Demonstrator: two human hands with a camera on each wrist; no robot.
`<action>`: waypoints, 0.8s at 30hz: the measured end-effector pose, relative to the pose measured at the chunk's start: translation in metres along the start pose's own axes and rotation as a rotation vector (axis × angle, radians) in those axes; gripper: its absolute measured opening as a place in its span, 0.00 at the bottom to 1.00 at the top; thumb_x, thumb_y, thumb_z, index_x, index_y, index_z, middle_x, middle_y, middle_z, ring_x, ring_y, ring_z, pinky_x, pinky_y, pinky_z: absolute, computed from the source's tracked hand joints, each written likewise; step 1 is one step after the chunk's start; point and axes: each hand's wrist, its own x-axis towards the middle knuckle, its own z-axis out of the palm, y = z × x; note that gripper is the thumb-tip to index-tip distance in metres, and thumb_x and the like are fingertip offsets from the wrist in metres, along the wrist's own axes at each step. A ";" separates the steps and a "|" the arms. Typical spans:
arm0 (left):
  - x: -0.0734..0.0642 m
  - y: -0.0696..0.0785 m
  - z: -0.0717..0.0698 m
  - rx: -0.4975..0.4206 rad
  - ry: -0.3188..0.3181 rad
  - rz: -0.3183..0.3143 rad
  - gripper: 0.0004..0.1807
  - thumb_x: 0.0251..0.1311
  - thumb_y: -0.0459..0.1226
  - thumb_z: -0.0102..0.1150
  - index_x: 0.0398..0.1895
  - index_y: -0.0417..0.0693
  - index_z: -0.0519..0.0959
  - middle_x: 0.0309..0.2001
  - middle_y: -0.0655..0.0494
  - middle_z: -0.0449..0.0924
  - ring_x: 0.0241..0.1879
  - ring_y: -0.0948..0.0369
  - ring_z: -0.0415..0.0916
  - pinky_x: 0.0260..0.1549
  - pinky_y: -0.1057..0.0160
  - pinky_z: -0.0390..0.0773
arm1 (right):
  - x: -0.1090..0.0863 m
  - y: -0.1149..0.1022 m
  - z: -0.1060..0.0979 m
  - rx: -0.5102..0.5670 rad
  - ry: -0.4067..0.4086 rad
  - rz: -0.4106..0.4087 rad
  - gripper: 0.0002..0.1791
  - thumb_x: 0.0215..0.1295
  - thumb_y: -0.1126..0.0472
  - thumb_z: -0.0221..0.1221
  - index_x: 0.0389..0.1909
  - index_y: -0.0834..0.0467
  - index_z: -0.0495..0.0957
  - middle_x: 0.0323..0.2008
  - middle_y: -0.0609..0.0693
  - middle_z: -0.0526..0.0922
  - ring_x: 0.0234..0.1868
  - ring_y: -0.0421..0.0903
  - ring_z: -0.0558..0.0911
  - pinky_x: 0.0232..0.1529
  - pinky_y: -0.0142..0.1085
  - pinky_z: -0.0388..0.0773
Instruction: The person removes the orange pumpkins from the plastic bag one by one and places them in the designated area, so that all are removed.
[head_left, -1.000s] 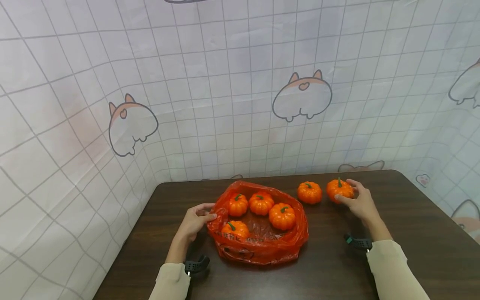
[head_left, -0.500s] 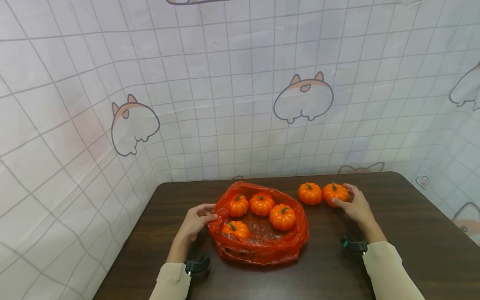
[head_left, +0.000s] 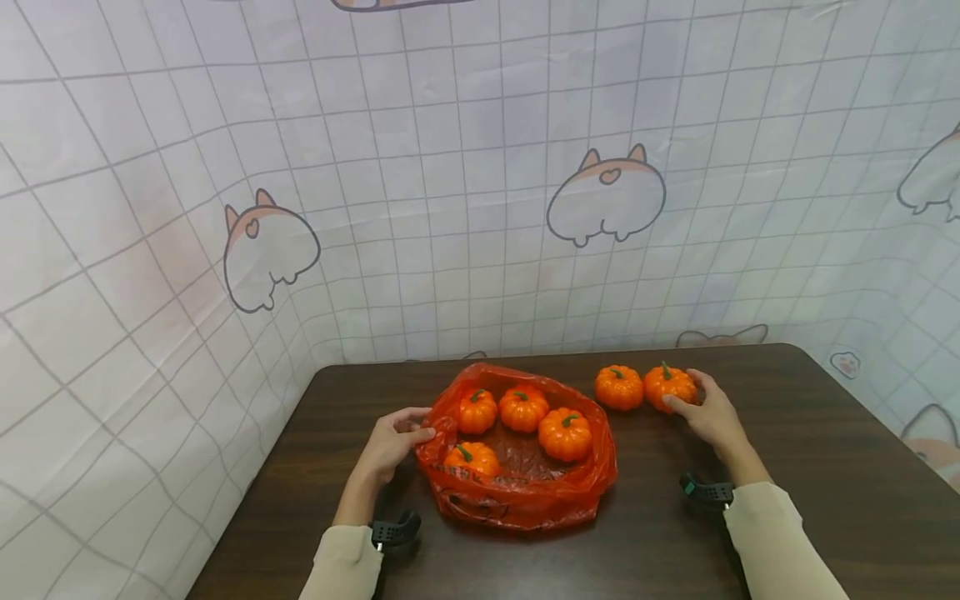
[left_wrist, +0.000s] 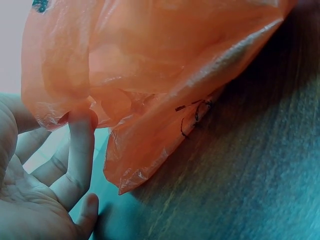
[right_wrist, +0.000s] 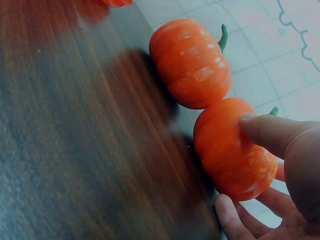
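Note:
A red plastic bag (head_left: 517,510) stands with its mouth spread wide, holding several small orange pumpkins (head_left: 566,434) with green stems. At its left rim my left hand (head_left: 387,450) pinches the thin plastic; the left wrist view shows fingers at the folded edge of the bag (left_wrist: 150,55). Over to the right, my right hand (head_left: 716,419) grips another pumpkin (head_left: 670,388), thumb on the near side and fingers round the far side. Directly left of it sits a second loose pumpkin (head_left: 618,388), and the two touch in the right wrist view.
Everything lies on a dark wood-grain table (head_left: 645,533). Behind and beside it hangs a white gridded cloth (head_left: 465,192) with cartoon animal prints. Each wrist wears a black strap (head_left: 707,492) below a cream sleeve (head_left: 780,542).
My right hand has shifted slightly left with its pumpkin, bringing it up against the neighbouring loose one. The left hand and the bag have stayed in place.

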 end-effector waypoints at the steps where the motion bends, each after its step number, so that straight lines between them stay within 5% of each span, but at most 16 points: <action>1: 0.000 0.000 0.000 -0.001 0.000 -0.002 0.19 0.62 0.31 0.67 0.58 0.42 0.83 0.33 0.51 0.81 0.30 0.60 0.78 0.32 0.62 0.79 | 0.000 0.000 0.000 -0.002 -0.005 0.002 0.50 0.73 0.45 0.60 0.80 0.67 0.44 0.78 0.74 0.50 0.76 0.74 0.54 0.72 0.68 0.53; 18: 0.000 0.000 0.000 -0.001 0.006 -0.006 0.19 0.62 0.31 0.67 0.57 0.42 0.83 0.35 0.50 0.81 0.33 0.59 0.77 0.34 0.62 0.79 | -0.001 -0.004 0.000 0.013 -0.012 0.004 0.51 0.72 0.44 0.60 0.81 0.65 0.43 0.77 0.74 0.49 0.76 0.75 0.53 0.72 0.69 0.53; 24: 0.000 0.000 0.000 0.011 0.015 -0.003 0.18 0.62 0.32 0.67 0.57 0.43 0.83 0.36 0.49 0.81 0.34 0.59 0.77 0.35 0.62 0.78 | -0.002 -0.004 -0.006 0.053 -0.013 -0.012 0.50 0.74 0.45 0.58 0.80 0.67 0.43 0.76 0.77 0.50 0.72 0.76 0.60 0.68 0.65 0.65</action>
